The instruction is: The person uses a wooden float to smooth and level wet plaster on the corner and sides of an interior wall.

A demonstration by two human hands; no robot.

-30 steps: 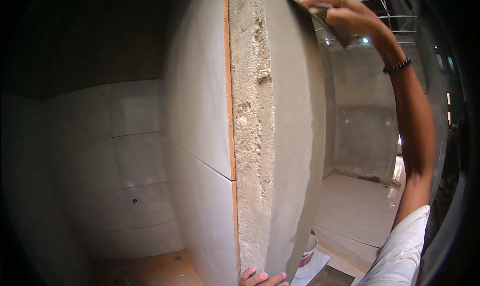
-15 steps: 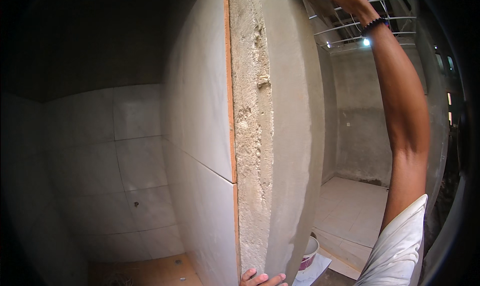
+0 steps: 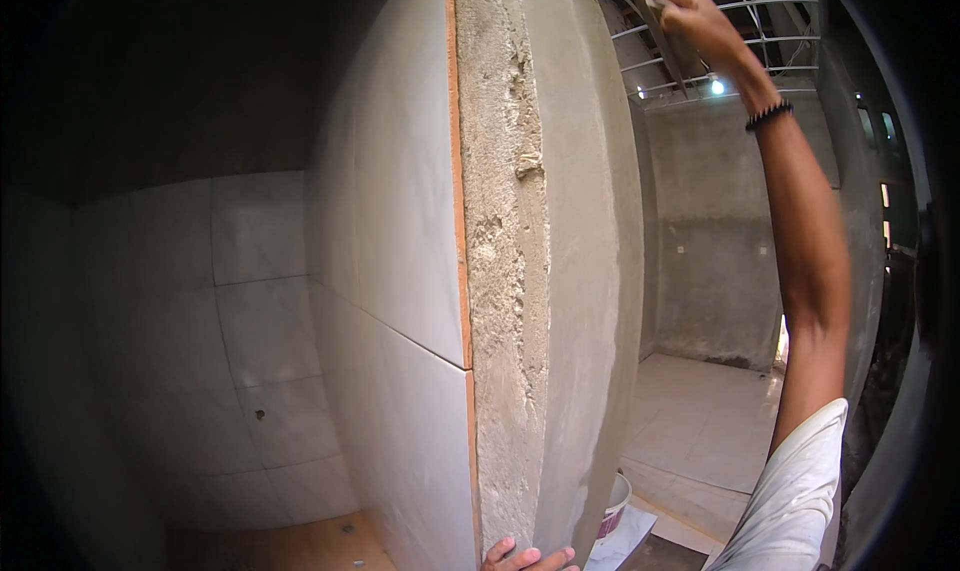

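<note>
My right hand (image 3: 690, 26) is raised at the upper right, gripping a thin, flat, dark trowel (image 3: 655, 23) beside the top of the smooth grey plastered face (image 3: 585, 221). A dark beaded bracelet circles the wrist. My left hand (image 3: 522, 557) shows only its fingertips at the bottom edge, apart and laid on the rough cement wall end (image 3: 505, 251). Left of that strip, pale marbled tiles (image 3: 390, 221) cover the wall, their orange-brown cut edge (image 3: 460, 221) showing.
At left is a dim tiled room (image 3: 260, 331) with an orange-brown floor (image 3: 320, 549). To the right, a grey plastered room (image 3: 705, 271) has a pale tiled floor (image 3: 690, 421), a metal ceiling grid (image 3: 760, 41) and a lit bulb (image 3: 717, 86). A white bucket (image 3: 617, 496) stands low behind the wall.
My right hand with the trowel rose along the plastered face to the frame's top, then came slightly down and right, off its edge. My left hand stays at the bottom.
</note>
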